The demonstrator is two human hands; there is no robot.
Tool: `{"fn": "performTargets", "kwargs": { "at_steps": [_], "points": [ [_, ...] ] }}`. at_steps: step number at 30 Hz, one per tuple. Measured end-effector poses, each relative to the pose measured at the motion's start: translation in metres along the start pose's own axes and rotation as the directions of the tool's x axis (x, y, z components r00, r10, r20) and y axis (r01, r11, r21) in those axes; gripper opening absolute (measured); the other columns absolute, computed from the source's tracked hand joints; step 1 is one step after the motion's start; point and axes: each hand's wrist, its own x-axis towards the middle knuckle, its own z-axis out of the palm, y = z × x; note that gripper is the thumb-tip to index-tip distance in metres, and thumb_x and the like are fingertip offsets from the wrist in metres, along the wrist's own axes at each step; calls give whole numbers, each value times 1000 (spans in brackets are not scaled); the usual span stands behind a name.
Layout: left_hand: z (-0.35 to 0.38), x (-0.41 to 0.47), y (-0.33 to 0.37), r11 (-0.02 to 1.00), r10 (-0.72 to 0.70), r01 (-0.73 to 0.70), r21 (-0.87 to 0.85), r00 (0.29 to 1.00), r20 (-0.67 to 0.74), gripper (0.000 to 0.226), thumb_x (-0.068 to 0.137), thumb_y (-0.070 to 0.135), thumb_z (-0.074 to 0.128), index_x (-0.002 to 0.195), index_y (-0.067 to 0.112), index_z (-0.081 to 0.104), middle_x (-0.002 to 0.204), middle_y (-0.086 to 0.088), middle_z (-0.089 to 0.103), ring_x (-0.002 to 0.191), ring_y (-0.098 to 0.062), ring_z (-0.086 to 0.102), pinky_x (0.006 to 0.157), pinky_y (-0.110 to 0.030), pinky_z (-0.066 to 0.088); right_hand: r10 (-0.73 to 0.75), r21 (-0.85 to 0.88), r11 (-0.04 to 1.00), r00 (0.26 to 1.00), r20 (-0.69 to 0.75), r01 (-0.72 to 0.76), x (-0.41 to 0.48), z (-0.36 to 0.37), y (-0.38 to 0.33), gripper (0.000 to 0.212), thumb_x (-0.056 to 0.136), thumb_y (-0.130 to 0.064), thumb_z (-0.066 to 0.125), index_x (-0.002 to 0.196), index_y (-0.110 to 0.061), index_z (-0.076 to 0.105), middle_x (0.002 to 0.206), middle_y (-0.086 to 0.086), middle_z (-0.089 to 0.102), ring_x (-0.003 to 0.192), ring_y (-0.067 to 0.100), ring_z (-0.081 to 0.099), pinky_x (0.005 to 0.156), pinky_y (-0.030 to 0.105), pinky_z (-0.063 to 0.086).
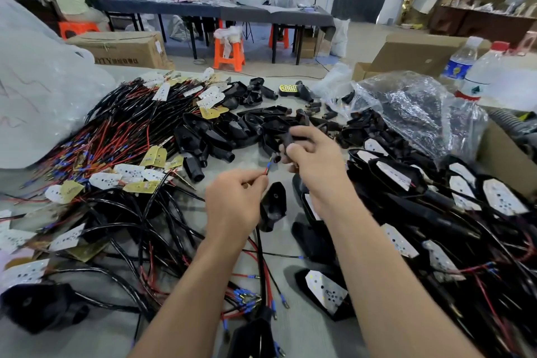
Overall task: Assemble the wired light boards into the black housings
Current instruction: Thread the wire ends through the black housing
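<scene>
Black and shiny, the housing sits in the right hand, whose fingers curl round it above the grey table. Its round end points down at the left hand. That hand pinches a thin wire with a red and blue tip, and the tip is just beside the round hole. A big pile of wired light boards lies on the left. Empty housings lie behind the hands. Finished lights with white boards inside are heaped on the right
</scene>
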Motion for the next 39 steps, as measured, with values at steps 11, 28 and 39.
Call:
{"fn": "performTargets", "kwargs": {
  "at_steps": [11, 28, 39],
  "points": [
    [-4, -3, 5, 986, 141, -132, 100, 987, -83, 15, 84, 20, 79, 90, 33, 84, 75, 26, 68, 87, 1, 63, 73, -11, 45, 134, 332, 937, 990, -46, -111, -19, -13, 20, 27, 93, 8, 60, 90, -13, 76, 70, 2, 63, 56, 14, 47, 56, 21, 43],
    [-8, -6, 2, 985, 173, -173, 8, 985, -20, 37, 93, 19, 74, 83, 55, 71, 96, 25, 66, 102, -4, 57, 87, -19, 41, 117, 404, 913, 985, -128, -56, -22, -17, 19, 12, 93, 3, 67, 90, -9, 69, 64, 2, 61, 50, 9, 50, 47, 20, 41],
    [-7, -5, 4, 986, 145, -143, -80, 989, 14, 35, 90, 16, 75, 84, 51, 76, 92, 22, 70, 99, -4, 62, 87, -29, 47, 52, 348, 937, 982, -183, 16, -27, -14, 17, 15, 90, 4, 68, 86, -10, 70, 62, 0, 59, 50, 9, 51, 47, 21, 43]
  ]
}}
